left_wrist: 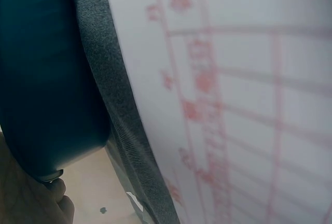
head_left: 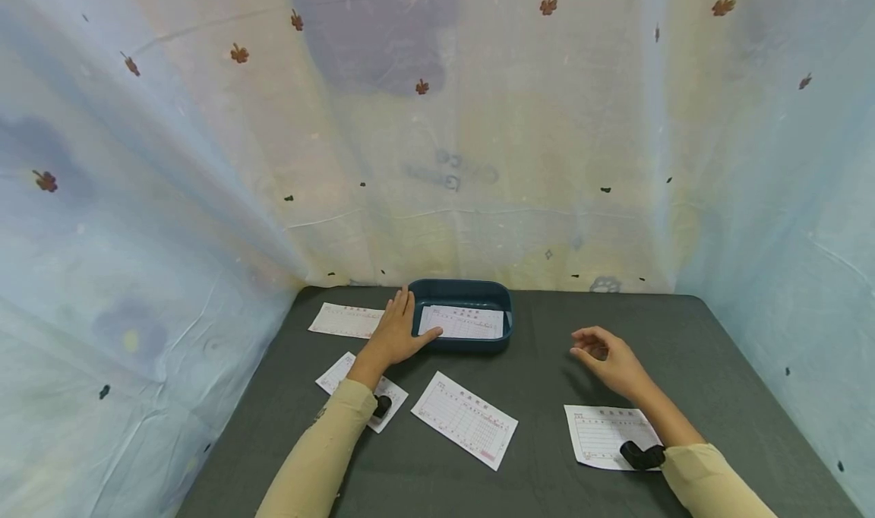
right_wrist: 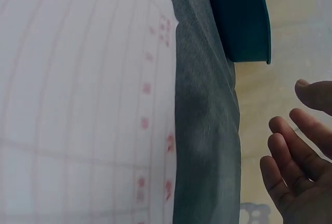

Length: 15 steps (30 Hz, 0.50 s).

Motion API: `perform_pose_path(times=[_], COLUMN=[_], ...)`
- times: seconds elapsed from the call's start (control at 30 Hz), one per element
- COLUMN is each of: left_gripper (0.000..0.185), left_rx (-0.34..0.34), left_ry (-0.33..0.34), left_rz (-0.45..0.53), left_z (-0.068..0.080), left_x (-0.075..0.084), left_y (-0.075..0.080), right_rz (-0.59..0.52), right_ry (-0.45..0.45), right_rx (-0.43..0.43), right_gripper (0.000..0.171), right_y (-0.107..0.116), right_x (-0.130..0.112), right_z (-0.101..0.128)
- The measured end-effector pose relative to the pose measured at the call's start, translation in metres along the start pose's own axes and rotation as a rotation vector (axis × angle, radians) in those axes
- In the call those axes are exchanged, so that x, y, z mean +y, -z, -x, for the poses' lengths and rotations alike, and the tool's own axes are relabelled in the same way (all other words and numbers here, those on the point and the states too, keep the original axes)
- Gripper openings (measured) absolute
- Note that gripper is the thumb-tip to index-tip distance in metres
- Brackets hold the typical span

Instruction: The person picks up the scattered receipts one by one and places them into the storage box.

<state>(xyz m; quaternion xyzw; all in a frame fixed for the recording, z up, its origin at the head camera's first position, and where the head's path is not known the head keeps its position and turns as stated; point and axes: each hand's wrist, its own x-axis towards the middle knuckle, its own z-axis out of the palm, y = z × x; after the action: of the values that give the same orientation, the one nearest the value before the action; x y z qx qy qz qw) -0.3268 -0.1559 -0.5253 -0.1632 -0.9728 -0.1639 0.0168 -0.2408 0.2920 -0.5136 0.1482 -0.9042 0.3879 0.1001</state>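
Note:
A dark teal plastic basket (head_left: pixel 461 346) stands at the back of the table, with a printed paper form (head_left: pixel 465 322) lying inside it. My left hand (head_left: pixel 395 336) rests at the basket's left side, its fingers along the rim and the thumb over the front edge. In the left wrist view, fingertips (left_wrist: pixel 58 190) show beside the basket wall (left_wrist: pixel 46 79). To the right, my right hand (head_left: pixel 611 360) hovers over the table with loosely bent fingers and nothing in them. Just under that wrist lies another form (head_left: pixel 601 434), which fills much of the right wrist view.
Further forms lie flat on the dark grey tablecloth (head_left: pixel 547 495): one left of the basket (head_left: pixel 345 320), one partly beneath the left forearm (head_left: pixel 390 404), one at front centre (head_left: pixel 465 419). A patterned curtain (head_left: pixel 478 161) hangs behind the table and along both sides.

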Motion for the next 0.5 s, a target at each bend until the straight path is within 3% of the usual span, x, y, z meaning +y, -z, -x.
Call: perform_pose_path(times=[0.5], left_gripper=[0.116], left_rx=[-0.008], left_ry=[0.007], left_rz=[-0.002], left_z=[0.001], left_x=[0.001], left_y=[0.001], right_rz=[0.086], right_ry=[-0.058], right_rx=[-0.043], right_gripper=[0.035], right_y=[0.017], right_x=[0.011], right_z=[0.032])
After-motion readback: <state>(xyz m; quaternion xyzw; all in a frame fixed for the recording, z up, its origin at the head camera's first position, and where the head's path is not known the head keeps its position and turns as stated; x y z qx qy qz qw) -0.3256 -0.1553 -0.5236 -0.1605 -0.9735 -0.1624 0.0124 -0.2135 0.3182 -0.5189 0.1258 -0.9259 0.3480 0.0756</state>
